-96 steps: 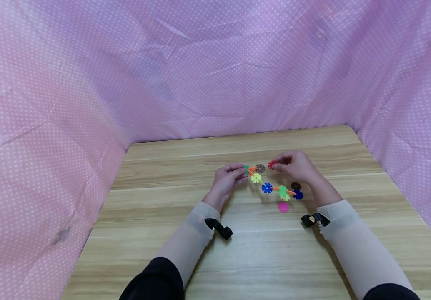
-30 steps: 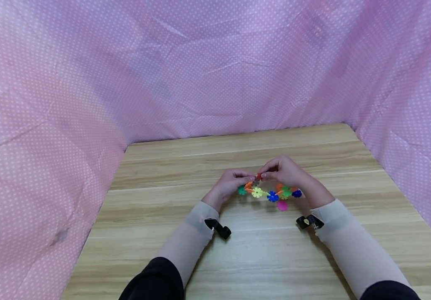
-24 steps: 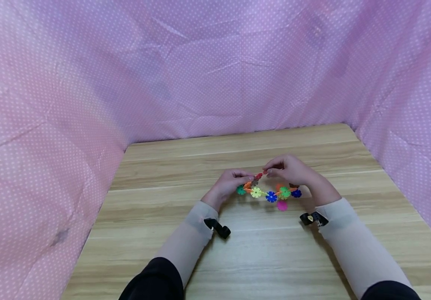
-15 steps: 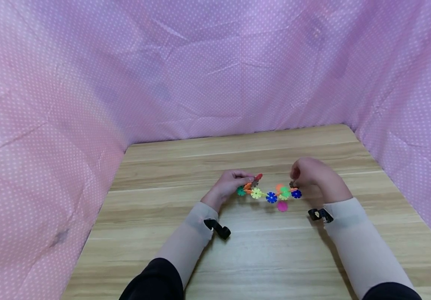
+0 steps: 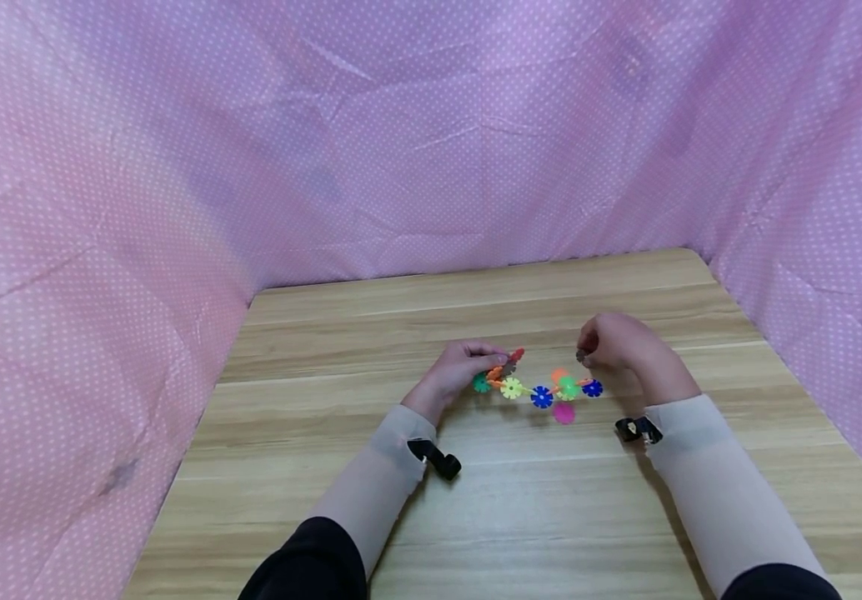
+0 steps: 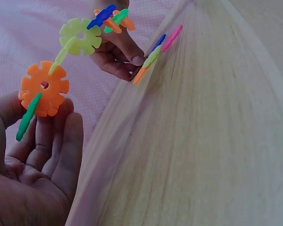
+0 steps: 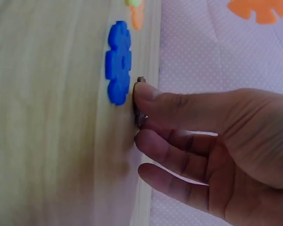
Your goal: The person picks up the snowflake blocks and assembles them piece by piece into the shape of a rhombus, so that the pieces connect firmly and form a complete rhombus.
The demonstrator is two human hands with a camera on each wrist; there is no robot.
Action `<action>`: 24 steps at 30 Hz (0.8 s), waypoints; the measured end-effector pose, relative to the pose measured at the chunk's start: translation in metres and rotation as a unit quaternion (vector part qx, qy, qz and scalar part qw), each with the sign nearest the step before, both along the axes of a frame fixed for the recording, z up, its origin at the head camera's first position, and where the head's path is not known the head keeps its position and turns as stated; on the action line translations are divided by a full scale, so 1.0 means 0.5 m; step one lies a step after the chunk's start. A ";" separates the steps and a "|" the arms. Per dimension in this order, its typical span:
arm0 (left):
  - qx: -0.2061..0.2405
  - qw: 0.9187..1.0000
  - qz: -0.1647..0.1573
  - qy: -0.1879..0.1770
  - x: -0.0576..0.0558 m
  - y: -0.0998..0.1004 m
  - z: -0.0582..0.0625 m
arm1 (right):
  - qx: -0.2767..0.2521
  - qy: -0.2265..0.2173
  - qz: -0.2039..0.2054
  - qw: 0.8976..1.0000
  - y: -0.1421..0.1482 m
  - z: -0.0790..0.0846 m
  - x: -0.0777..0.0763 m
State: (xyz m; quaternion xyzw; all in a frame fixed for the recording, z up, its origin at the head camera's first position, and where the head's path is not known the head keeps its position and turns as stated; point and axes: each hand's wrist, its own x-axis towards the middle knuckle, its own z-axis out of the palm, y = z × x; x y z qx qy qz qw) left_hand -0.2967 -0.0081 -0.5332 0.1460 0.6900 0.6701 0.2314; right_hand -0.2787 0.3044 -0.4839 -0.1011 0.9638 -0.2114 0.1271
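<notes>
My left hand (image 5: 457, 371) pinches a chain of plastic snowflake discs near its brown and red end. A red disc (image 5: 517, 355) sticks up just beyond the fingertips. From there the chain runs right through green, orange, yellow and blue discs (image 5: 541, 397) to a bright green one (image 5: 568, 386), held above the table. In the left wrist view, an orange disc (image 6: 33, 80) with a green disc (image 6: 28, 117) slotted into it stands at the fingertips. My right hand (image 5: 622, 343) pinches a small brown disc (image 7: 139, 117) between thumb and fingers, partly hidden by the thumb.
Loose discs lie on the wooden table (image 5: 521, 517) near the chain's right end: a blue one (image 7: 117, 66), a pink one (image 6: 172, 38), a yellow one (image 6: 152, 57) and an orange one (image 6: 139, 75). A pink dotted cloth (image 5: 431, 150) hangs behind the table.
The right hand brought the red disc to the chain's brown end and let it go there. It then moved right and picked up the loose brown disc. The left hand keeps its hold.
</notes>
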 end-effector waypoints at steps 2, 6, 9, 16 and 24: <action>0.003 1.000 0.000 0.001 -0.001 0.000 0.000 | -0.007 -0.001 -0.006 1.000 -0.001 -0.001 0.000; 0.009 1.000 0.002 -0.005 -0.003 -0.001 -0.002 | -0.041 0.010 -0.012 0.999 -0.003 -0.005 -0.005; 0.014 1.000 0.002 -0.013 -0.004 -0.002 -0.002 | -0.090 0.030 -0.014 0.995 -0.010 -0.008 -0.012; 0.015 1.000 0.005 -0.020 -0.002 -0.001 0.000 | -0.278 -0.021 -0.016 0.960 -0.051 0.004 -0.013; 0.007 1.000 0.009 -0.004 -0.004 0.003 -0.005 | -0.356 -0.063 -0.040 0.932 -0.088 0.005 -0.003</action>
